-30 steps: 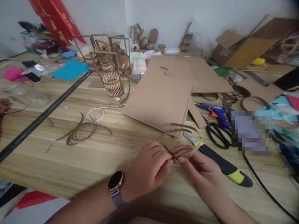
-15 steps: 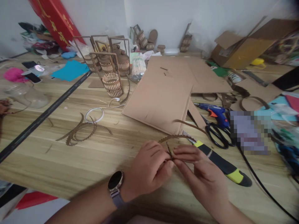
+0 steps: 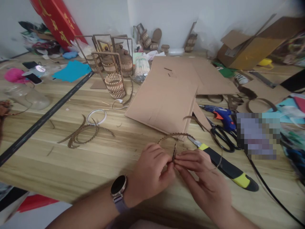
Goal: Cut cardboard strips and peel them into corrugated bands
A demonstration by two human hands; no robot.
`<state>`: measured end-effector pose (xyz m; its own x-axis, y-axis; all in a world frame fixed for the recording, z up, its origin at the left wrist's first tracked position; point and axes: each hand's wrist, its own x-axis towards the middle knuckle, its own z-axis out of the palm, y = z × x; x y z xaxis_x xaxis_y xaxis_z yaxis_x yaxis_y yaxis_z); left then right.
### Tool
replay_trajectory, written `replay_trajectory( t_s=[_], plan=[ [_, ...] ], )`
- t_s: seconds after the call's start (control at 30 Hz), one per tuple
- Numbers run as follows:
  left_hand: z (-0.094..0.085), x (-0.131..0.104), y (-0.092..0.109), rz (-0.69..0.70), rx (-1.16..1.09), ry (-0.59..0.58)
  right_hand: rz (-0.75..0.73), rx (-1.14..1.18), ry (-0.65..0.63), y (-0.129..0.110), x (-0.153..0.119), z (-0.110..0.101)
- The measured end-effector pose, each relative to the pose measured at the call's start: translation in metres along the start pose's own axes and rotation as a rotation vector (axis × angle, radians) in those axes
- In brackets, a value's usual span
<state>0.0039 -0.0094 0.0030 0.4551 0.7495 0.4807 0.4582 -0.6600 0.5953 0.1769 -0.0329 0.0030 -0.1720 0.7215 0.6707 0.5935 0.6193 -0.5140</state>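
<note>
Between my two hands, low in the middle of the view, is a thin brown strip [image 3: 174, 152] with a notched edge, perhaps cardboard. My left hand [image 3: 152, 168], with a watch on its wrist, pinches it between thumb and fingers. My right hand [image 3: 207, 178] has its fingertips closed on it from the other side. A notched length [image 3: 176, 135] arches up beyond my fingers, and another thin length curls behind my right hand. How the lengths join is hidden. Close to my right hand lies a black and yellow utility knife [image 3: 231, 168], blade pointing up-left.
Cardboard sheets [image 3: 164, 98] cover the middle of the table. To the right are black scissors [image 3: 222, 140], a blue glue gun [image 3: 222, 117] and a black cord. On the left lie curled brown strips [image 3: 83, 135] and a white ring [image 3: 104, 118]; small handled baskets [image 3: 115, 86] stand behind.
The loose length of strip has swung down and right, now curving behind my right hand. The notched arch has shifted slightly left and up. Both hands stay close together.
</note>
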Motion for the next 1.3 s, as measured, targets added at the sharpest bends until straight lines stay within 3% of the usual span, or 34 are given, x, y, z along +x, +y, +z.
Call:
replay_trajectory(
  t_s=[0.37,0.47,0.6,0.83,1.03,1.3],
  plan=[
    [-0.006,0.001,0.001,0.027,-0.178,-0.026,0.283,0.411,-0.087,0.003,0.009,-0.004],
    [-0.007,0.001,0.001,-0.007,-0.179,-0.042,0.245,0.317,-0.056,0.002,0.006,-0.003],
    [-0.006,0.002,-0.001,-0.071,-0.122,-0.079,0.085,0.072,-0.012,0.003,0.001,-0.003],
    [0.002,0.001,-0.001,-0.108,-0.021,-0.057,-0.059,-0.112,-0.046,0.002,-0.003,0.001],
    [0.003,-0.001,-0.001,-0.161,-0.034,-0.049,-0.042,-0.103,-0.049,0.001,-0.004,0.003],
    [0.001,0.001,-0.002,-0.069,-0.09,-0.028,0.136,0.033,-0.065,0.001,-0.002,-0.001]
  ],
)
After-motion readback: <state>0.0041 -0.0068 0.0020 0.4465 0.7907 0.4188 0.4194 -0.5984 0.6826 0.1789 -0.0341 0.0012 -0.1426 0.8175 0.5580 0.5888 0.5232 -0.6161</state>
